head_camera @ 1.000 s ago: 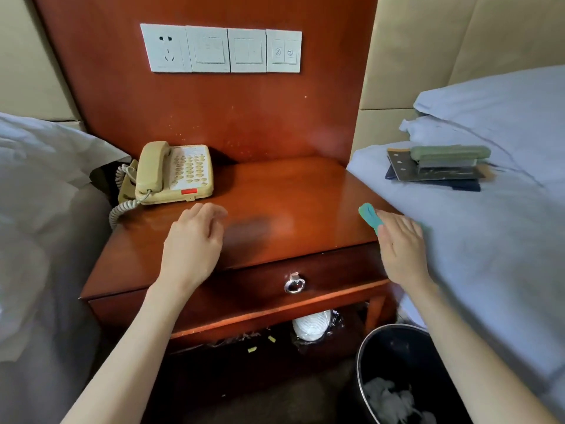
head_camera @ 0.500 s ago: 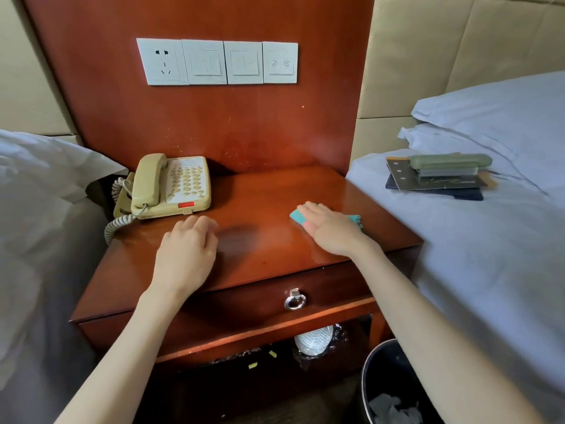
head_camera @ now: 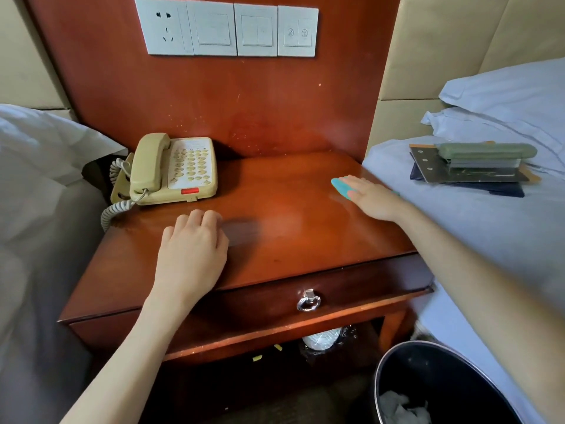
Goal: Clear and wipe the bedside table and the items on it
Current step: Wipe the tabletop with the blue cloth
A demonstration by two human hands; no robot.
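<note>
The reddish wooden bedside table (head_camera: 293, 234) fills the middle of the view. A beige telephone (head_camera: 177, 169) with a coiled cord sits at its back left. My right hand (head_camera: 371, 195) lies flat with straight fingers on a teal cloth (head_camera: 341, 186), pressing it onto the tabletop near the right edge. My left hand (head_camera: 192, 246) rests on the front left of the tabletop, fingers loosely curled, holding nothing. A green case (head_camera: 486, 151) and dark folders (head_camera: 464, 175) lie on the bed to the right.
White-sheeted beds flank the table, the right one (head_camera: 489, 228) with pillows. A black waste bin (head_camera: 440, 390) with crumpled paper stands at the lower right. The drawer has a ring pull (head_camera: 308, 301). Wall switches and a socket (head_camera: 226, 29) are above.
My right hand brought the teal cloth from the bed edge onto the tabletop, slid it left to the middle, then back toward the right edge. My left hand stayed put.
</note>
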